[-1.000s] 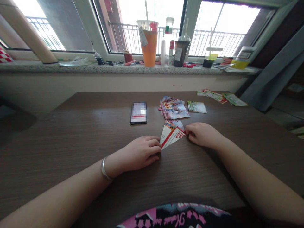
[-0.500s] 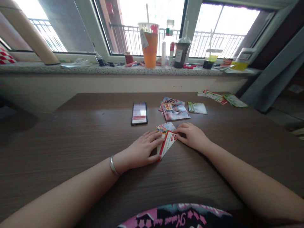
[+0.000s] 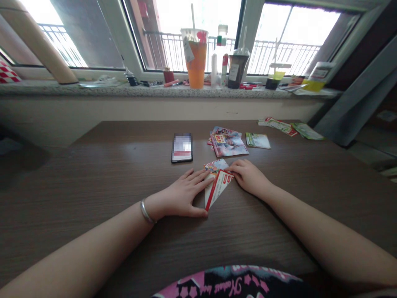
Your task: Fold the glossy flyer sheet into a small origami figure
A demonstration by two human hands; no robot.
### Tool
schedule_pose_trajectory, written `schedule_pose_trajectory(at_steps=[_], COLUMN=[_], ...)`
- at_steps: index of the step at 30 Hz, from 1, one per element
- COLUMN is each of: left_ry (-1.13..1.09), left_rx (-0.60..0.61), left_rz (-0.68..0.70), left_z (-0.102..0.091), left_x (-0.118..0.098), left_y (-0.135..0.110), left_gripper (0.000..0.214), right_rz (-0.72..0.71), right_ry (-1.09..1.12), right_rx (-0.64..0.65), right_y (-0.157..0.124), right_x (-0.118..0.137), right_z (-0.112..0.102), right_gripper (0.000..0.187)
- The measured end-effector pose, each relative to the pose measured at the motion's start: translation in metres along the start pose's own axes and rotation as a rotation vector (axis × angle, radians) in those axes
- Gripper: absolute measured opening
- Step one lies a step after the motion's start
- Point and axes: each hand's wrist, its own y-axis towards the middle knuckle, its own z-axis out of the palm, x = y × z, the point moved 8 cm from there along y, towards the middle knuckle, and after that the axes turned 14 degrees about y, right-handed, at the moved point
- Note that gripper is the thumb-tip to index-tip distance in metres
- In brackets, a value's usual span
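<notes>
The left hand [image 3: 185, 195] spreads fingers over the folded paper [image 3: 218, 187]; the right hand [image 3: 250, 178], half curled, touches its corner, grip unclear.

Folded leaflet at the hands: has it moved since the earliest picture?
Yes. Judged against the smartphone lying on the table, the folded leaflet has shifted left and toward the bottom of the view.

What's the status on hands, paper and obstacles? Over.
Left hand spread, fingertips on folded paper. Right hand at paper's right corner. Phone, leaflets beyond, apart from both hands.
</notes>
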Motion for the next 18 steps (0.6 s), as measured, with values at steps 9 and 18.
schedule_pose_trajectory(at_steps=[9,18], left_ry=[0.029,0.115], left_rx=[-0.244,-0.326], left_rz=[0.037,-0.012], left_z=[-0.018,-0.019], left_x=[-0.003,-0.003], left_y=[-0.006,-0.008], left_gripper=[0.059,0.05], right_rz=[-0.036,-0.011], right_ry=[0.096,0.352], right_rx=[0.039,-0.021], right_y=[0.001,0.0], right_x=[0.008,0.002], right_z=[-0.001,-0.006], right_gripper=[0.031,0.045])
